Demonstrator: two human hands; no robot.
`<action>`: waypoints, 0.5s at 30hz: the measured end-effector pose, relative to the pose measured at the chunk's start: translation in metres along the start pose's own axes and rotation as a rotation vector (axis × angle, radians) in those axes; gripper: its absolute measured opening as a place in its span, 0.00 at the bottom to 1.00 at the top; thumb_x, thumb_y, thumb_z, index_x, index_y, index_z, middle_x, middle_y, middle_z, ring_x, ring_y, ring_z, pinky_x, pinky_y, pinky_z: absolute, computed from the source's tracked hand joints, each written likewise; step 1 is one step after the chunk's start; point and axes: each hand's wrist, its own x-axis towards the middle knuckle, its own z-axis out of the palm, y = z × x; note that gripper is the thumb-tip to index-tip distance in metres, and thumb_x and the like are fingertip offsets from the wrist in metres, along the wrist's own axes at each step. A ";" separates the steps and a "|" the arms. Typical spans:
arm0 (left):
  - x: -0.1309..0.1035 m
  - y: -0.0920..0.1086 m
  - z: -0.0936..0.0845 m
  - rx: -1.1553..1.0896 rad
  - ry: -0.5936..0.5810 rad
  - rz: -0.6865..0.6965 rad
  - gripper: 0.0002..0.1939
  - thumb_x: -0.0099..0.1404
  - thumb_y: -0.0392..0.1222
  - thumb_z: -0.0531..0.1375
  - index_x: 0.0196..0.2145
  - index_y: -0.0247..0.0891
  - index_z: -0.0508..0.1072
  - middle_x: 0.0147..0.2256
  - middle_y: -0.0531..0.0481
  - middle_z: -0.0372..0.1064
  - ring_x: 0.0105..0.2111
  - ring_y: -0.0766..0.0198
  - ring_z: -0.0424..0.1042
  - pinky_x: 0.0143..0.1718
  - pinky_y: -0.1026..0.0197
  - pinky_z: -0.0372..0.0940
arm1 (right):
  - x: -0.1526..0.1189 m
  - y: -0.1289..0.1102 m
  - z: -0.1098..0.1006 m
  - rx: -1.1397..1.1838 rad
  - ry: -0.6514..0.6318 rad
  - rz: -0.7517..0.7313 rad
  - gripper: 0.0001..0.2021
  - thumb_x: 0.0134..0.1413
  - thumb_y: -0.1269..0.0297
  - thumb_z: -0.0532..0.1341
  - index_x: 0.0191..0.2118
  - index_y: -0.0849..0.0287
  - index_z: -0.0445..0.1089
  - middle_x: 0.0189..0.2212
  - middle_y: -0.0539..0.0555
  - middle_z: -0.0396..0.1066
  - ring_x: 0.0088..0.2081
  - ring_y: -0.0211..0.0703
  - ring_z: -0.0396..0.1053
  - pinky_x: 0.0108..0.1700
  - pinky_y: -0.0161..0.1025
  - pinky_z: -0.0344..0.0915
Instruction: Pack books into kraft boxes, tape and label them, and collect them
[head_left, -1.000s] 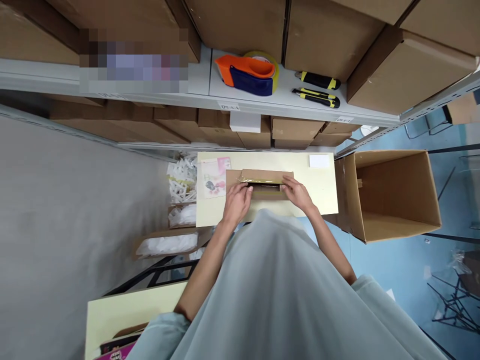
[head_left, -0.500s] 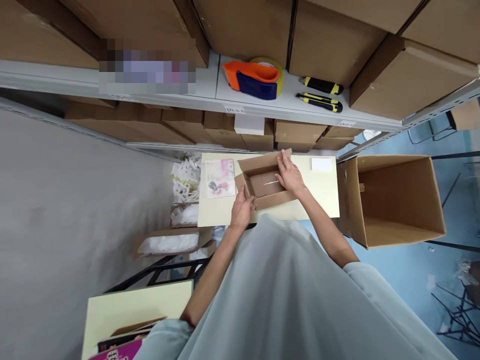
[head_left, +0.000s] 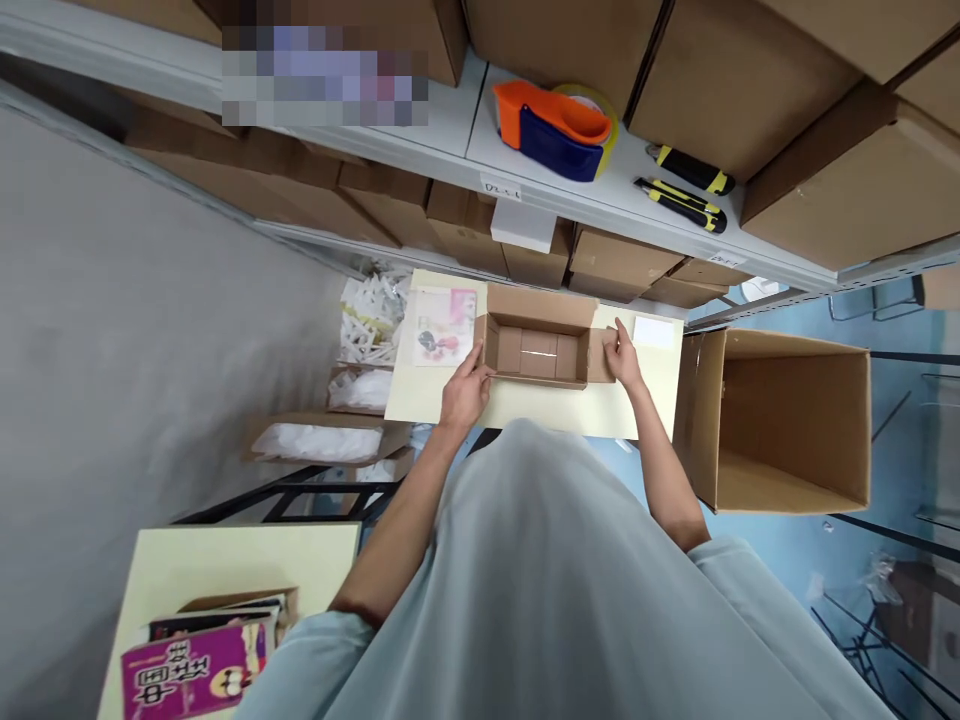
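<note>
An open brown cardboard box [head_left: 538, 352] rests on the pale yellow table [head_left: 525, 410], its flaps folded outward and nothing visible inside. My left hand [head_left: 465, 390] grips the box's left end, fingers at the flap. At the right end, my right hand [head_left: 622, 358] has its fingers on the edge of the right flap, index finger raised. A pink and white printed sheet [head_left: 444, 328] lies left of the box. A small white card [head_left: 654, 332] lies to the right, beyond my right hand.
The shelf ahead [head_left: 450, 130] bears an orange and blue tape dispenser [head_left: 555, 130], two cutters [head_left: 686, 190] and cartons. A large open carton [head_left: 791, 420] stands right of the table. Lower left, books [head_left: 196, 665] lie on another table. White packing material [head_left: 371, 320] is at the left.
The box has turned square to the table, and its right flap now lies outward. My right hand has moved from inside the box's right part to that flap. The camera view has shifted.
</note>
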 end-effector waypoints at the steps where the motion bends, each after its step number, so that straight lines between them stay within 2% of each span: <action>1: 0.000 0.000 -0.001 0.007 -0.014 -0.005 0.14 0.67 0.35 0.59 0.41 0.46 0.84 0.76 0.49 0.64 0.68 0.44 0.74 0.69 0.39 0.72 | -0.004 0.006 0.005 -0.026 0.034 0.043 0.37 0.75 0.52 0.55 0.80 0.66 0.55 0.73 0.75 0.67 0.67 0.56 0.75 0.72 0.62 0.68; 4: 0.001 -0.001 -0.002 0.047 -0.050 -0.010 0.13 0.68 0.34 0.58 0.41 0.44 0.82 0.77 0.46 0.61 0.67 0.44 0.75 0.67 0.43 0.72 | -0.021 0.012 0.029 -0.167 0.079 0.068 0.32 0.75 0.50 0.55 0.72 0.69 0.68 0.74 0.77 0.64 0.71 0.58 0.69 0.76 0.61 0.64; 7: 0.002 -0.005 -0.002 0.070 -0.062 0.013 0.13 0.68 0.32 0.58 0.41 0.43 0.81 0.78 0.46 0.60 0.66 0.45 0.76 0.67 0.44 0.73 | -0.043 0.003 0.051 -0.225 0.121 0.074 0.27 0.77 0.54 0.50 0.64 0.68 0.76 0.68 0.74 0.72 0.68 0.57 0.73 0.75 0.57 0.65; 10: 0.002 -0.010 -0.003 0.051 -0.069 0.038 0.14 0.68 0.31 0.59 0.42 0.44 0.82 0.78 0.47 0.60 0.66 0.45 0.76 0.67 0.43 0.74 | -0.066 -0.011 0.060 -0.183 0.186 0.091 0.28 0.78 0.55 0.46 0.64 0.66 0.76 0.60 0.72 0.79 0.60 0.58 0.78 0.69 0.59 0.72; 15: 0.000 -0.014 -0.012 -0.050 -0.106 0.067 0.16 0.68 0.32 0.59 0.46 0.45 0.84 0.77 0.48 0.62 0.69 0.46 0.73 0.70 0.43 0.72 | -0.093 -0.038 0.061 -0.183 0.243 0.090 0.28 0.77 0.49 0.50 0.65 0.63 0.75 0.64 0.73 0.76 0.64 0.61 0.75 0.69 0.63 0.71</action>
